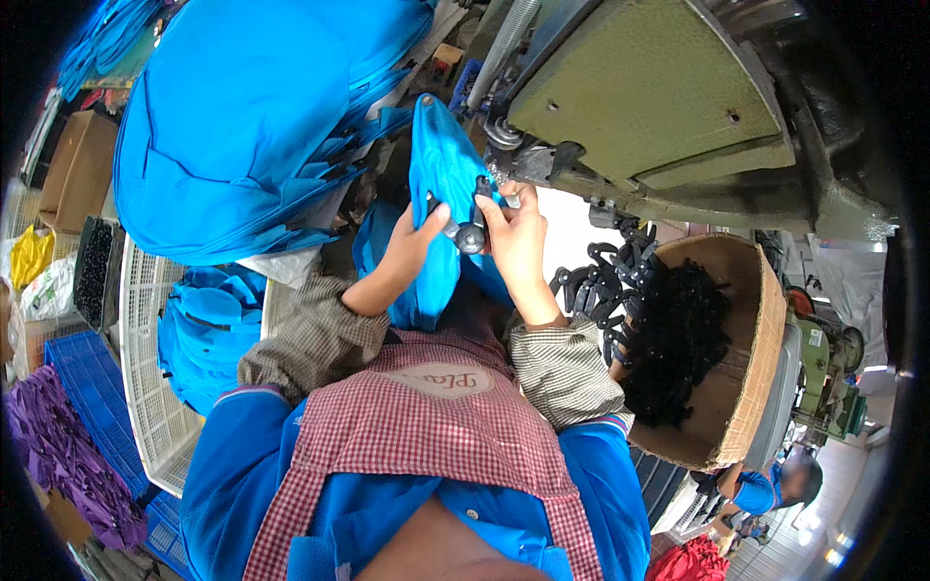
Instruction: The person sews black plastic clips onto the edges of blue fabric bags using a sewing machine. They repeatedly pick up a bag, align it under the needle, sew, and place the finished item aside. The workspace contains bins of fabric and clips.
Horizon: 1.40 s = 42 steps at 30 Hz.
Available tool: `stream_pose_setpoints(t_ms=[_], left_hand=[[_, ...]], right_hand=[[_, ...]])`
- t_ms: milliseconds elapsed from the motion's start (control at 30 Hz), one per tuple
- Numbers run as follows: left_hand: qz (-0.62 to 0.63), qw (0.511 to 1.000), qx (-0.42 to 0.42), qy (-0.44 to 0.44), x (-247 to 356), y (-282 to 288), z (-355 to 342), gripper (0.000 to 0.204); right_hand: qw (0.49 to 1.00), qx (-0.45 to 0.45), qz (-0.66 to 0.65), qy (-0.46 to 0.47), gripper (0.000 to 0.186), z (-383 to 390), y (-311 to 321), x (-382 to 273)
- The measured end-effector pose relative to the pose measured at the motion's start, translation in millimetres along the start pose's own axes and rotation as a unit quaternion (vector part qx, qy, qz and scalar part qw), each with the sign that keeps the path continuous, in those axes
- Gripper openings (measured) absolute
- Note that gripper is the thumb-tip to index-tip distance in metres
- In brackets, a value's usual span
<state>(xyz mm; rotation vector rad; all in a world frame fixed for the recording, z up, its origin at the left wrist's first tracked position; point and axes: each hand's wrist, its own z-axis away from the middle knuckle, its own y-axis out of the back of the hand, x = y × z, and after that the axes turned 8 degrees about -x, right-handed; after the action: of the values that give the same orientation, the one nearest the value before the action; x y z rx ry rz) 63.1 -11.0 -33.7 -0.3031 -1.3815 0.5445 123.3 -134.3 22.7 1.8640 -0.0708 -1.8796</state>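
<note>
A piece of blue cloth (446, 155) hangs between my hands, its top corner under the machine's edge. My left hand (399, 259) grips the cloth from the left, thumb on top beside a small dark part; its other fingers are mostly behind the cloth. On the right, my right hand (518, 247) pinches a black plastic part (481, 194) against the cloth, its fingertips near the machine's metal tooling (504, 134). Between both thumbs sits a round black knob-like piece (470, 238). How these black pieces are joined, I cannot tell.
A large green machine (639, 87) overhangs the upper right. Loose black plastic pieces (601, 281) lie beside a cardboard box (760, 339) filled with more. Blue cloth is stacked (232, 126) at the upper left, above a white basket (145, 387). A co-worker (760, 492) is at the far right.
</note>
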Motion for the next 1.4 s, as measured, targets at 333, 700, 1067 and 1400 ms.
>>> stream_pose_setpoints(t_ms=[333,700,1067,1400], left_hand=[[-0.075,0.995,-0.060,0.035,26.4,10.4,-25.7,0.029],[-0.166,0.979,-0.034,0.114,106.7,137.8,76.0,0.030],[-0.728,0.677,0.109,0.019,260.9,92.0,298.2,0.032],[-0.766,0.579,0.258,-0.106,70.8,223.1,177.6,0.024]], right_hand=[[0.873,0.086,0.427,0.220,0.020,-109.0,32.7,173.7],[0.843,-0.123,0.515,0.090,0.017,-129.7,26.9,159.5],[0.890,-0.050,0.430,0.142,0.019,-125.8,38.0,159.8],[0.968,-0.059,0.230,0.084,0.011,-115.8,16.9,127.9]])
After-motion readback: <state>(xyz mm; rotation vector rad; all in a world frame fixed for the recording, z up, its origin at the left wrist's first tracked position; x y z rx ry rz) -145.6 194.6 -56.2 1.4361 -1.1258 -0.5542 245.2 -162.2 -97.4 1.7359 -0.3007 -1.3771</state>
